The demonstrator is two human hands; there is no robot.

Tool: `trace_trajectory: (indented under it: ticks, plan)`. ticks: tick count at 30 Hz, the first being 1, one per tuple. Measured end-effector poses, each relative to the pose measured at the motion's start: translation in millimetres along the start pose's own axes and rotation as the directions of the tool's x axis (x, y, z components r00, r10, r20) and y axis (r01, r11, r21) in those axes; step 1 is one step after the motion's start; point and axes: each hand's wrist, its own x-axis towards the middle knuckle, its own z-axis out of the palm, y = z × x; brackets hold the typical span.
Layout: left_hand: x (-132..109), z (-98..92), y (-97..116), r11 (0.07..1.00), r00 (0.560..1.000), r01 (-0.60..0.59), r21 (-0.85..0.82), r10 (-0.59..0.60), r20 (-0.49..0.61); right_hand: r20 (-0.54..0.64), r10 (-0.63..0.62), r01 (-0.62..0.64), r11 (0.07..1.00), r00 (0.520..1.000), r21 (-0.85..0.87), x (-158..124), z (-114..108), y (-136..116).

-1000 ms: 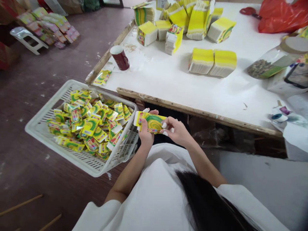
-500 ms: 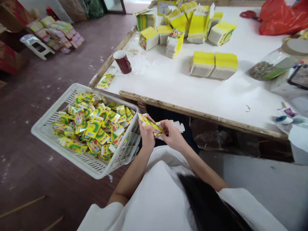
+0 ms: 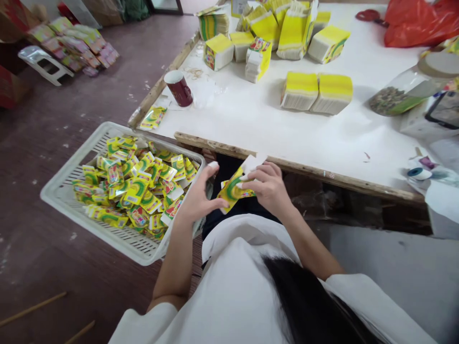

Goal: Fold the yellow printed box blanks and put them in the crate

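Note:
Over my lap, my right hand (image 3: pixel 268 188) pinches a yellow and green packet (image 3: pixel 232 189) that has a white flap at its upper end. My left hand (image 3: pixel 199 193) is spread, thumb and fingers apart, with its thumb tip close to the packet's lower left end; whether they touch I cannot tell. Beside my left hand, a white plastic basket (image 3: pixel 59 198) holds a heap of similar yellow packets (image 3: pixel 138 188). More yellow pieces lie behind the held packet, partly hidden.
The white table (image 3: pixel 229 119) has a wooden edge in front of me. On it are a maroon mug (image 3: pixel 178 89), two yellow-topped stacks (image 3: pixel 316 93), further stacks behind, a clear jar (image 3: pixel 405 91) and a red bag (image 3: pixel 419 24). A stool (image 3: pixel 46 64) stands at the far left.
My left hand has come off the packet, moved left and spread its fingers. The packet is now in my right hand, with its white flap showing. The view has shifted slightly.

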Motion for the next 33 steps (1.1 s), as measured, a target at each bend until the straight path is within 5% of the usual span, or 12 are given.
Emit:
trace_trajectory:
  ticks: [2,5,8,12,15,19,25,30,33]
  plan:
    - [-1,13.4,6,0.961,0.988,0.133,0.241,-0.148,0.043,-0.029,-0.019,0.021,0.998,0.999,0.067,-1,6,-6]
    - [-4,36.7,8,0.898,0.979,0.202,0.392,-0.195,-0.056,-0.142,0.248,-0.197,0.933,0.958,0.302,-4,15,-9]
    - [-8,50.2,5,0.882,0.994,0.102,0.460,-0.068,-0.090,0.061,0.539,-0.428,0.589,0.840,0.686,-6,22,-8]
    - [-15,61.9,1,0.849,0.998,-0.026,0.528,0.054,-0.039,0.524,0.480,-0.594,-0.008,0.704,0.805,-4,28,-12]
    - [-17,67.6,2,0.827,0.989,-0.121,0.549,0.149,-0.006,0.625,0.415,-0.633,-0.139,0.661,0.762,-3,28,-14]
    - [-14,67.2,9,0.836,0.995,-0.075,0.544,0.099,-0.016,0.555,0.466,-0.591,-0.081,0.689,0.802,-7,24,-14]
    - [-8,73.0,9,0.886,0.998,0.051,0.462,-0.031,-0.050,0.480,0.410,-0.625,0.387,0.775,0.678,-8,24,-20]
    - [-10,74.4,-8,0.855,0.980,0.070,0.514,0.037,-0.196,0.294,0.528,-0.582,0.540,0.797,0.607,-8,31,-12]
    - [-11,62.7,-10,0.817,0.987,0.024,0.576,0.072,-0.143,0.223,0.422,-0.476,0.753,0.879,0.454,-15,31,-6]
